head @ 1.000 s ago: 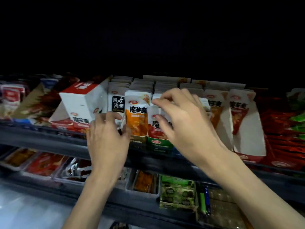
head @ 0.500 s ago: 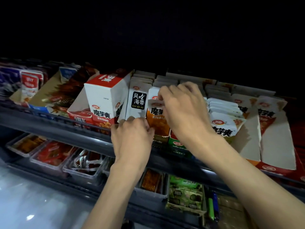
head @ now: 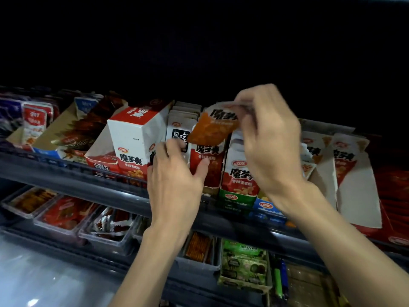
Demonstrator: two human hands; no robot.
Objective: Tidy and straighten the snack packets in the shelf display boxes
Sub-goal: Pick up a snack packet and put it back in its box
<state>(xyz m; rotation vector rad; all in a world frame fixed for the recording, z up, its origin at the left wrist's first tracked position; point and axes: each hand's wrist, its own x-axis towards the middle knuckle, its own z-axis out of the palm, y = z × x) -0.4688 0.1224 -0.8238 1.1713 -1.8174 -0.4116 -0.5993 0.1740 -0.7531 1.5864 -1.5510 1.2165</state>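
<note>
My right hand (head: 269,138) pinches an orange and white snack packet (head: 211,127) by its top edge, lifted above its row and tilted. My left hand (head: 176,176) rests with relaxed fingers against the fronts of the standing packets: a red packet (head: 209,165) and a black-labelled white packet (head: 180,135). A second red and white packet (head: 240,171) stands to the right, in a green-fronted display box (head: 234,197). The packets behind my right hand are hidden.
A red and white box (head: 132,140) stands tilted to the left on the dark shelf rail (head: 66,173). Open white display boxes (head: 354,178) sit at the right. Clear trays of snacks (head: 64,216) and a green box (head: 243,264) line the lower shelf.
My right hand has pulled the orange packet up out of the row and tilted it. My left hand slid slightly right onto the packet fronts. The view has moved closer.
</note>
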